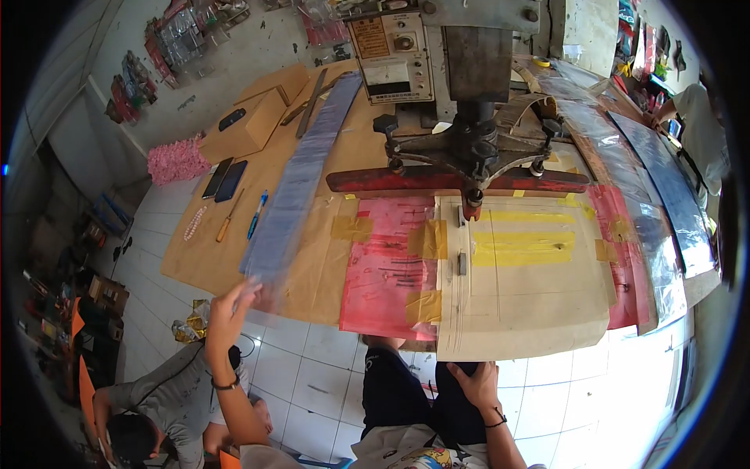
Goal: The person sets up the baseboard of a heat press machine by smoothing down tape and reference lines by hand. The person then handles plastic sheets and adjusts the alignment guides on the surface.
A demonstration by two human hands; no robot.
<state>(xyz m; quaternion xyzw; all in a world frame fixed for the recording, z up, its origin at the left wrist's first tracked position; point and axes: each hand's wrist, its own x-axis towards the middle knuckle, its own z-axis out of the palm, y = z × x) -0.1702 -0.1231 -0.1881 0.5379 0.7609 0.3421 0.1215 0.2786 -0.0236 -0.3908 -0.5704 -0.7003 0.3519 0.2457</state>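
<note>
My left hand (228,314) is at the near end of a long bluish plastic strip (301,184). Its fingertips pinch together at the strip's corner, where motion blurs the edge. The strip runs away from me across the brown-covered table. On my thigh rests my right hand (478,384), fingers apart and holding nothing. In front of me a beige sheet (539,305) with pencil lines and yellow tape (523,248) lies over red sheeting (383,273). Above its far edge hangs the machine's dark press head (473,152) with a long red bar (351,181).
Left on the table are a blue pen (257,215), a wooden-handled tool (226,223), phones (230,181) and a cardboard box (246,125). A control box (392,59) stands behind. One person (168,391) sits low at left; another (703,129) is at far right, beside plastic sheets (664,187).
</note>
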